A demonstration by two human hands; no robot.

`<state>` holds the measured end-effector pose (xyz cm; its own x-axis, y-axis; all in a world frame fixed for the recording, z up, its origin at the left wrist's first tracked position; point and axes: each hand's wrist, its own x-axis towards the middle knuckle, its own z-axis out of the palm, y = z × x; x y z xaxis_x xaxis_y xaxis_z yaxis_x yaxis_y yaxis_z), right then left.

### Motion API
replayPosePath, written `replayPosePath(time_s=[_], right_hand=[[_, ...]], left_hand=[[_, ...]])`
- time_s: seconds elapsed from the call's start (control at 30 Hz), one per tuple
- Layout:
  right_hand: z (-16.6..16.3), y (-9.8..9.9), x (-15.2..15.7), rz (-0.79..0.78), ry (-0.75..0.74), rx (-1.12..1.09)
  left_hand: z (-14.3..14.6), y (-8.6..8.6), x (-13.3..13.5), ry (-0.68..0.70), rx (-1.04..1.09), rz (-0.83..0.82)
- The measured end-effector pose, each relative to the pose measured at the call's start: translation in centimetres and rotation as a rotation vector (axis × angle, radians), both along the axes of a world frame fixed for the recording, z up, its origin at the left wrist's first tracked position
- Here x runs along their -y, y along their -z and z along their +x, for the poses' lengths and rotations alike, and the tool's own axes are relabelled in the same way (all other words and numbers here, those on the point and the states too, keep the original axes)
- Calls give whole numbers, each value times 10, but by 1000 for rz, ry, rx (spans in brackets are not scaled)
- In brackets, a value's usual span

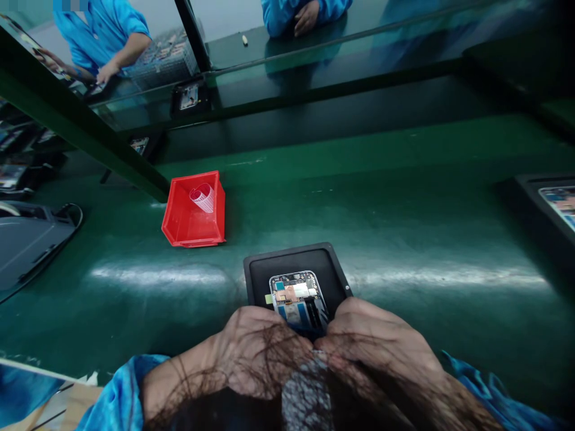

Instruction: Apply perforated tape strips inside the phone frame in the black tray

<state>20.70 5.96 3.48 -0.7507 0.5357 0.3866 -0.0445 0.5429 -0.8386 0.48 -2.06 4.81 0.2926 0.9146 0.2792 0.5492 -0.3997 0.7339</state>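
An opened smartphone (296, 296) lies in a black tray (291, 254), its circuit board, copper-coloured shielding and blue parts showing. Both hands press in on the phone's lower end. My left hand (256, 353) covers its lower left, and my right hand (377, 341) covers its lower right. Together they hide the bottom of the phone, and my fingertips are out of sight. Strands of dark hair hang across the lower part of the view. Blue sleeves show at both wrists.
The tray stands on a glossy green workbench (404, 239). A red plastic bin (188, 230) holding a coiled red-and-white strip (202, 197) sits to the left. Another black tray (545, 203) lies at the right edge. A co-worker's blue sleeve (305, 15) shows at the top, beyond a green beam (76, 114).
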Motion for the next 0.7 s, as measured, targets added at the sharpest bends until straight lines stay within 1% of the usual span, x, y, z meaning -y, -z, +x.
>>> replayPosePath(time_s=[0.07,0.1,0.27,0.37,0.53,0.7], right_hand=[[0,-1,-1,-3,32,9],[1,-2,-2,-2,45,15],[6,-1,-9,-51,79,12],[8,2,-10,-54,96,16],[5,4,-10,-25,130,21],[2,-6,-11,-55,169,29]], left_hand=[[1,1,-2,53,-25,29],[2,1,-4,52,-28,41],[7,0,-12,-89,5,48],[9,0,-13,-113,36,51],[8,2,-12,-168,110,-28],[4,6,-8,-139,187,-118]])
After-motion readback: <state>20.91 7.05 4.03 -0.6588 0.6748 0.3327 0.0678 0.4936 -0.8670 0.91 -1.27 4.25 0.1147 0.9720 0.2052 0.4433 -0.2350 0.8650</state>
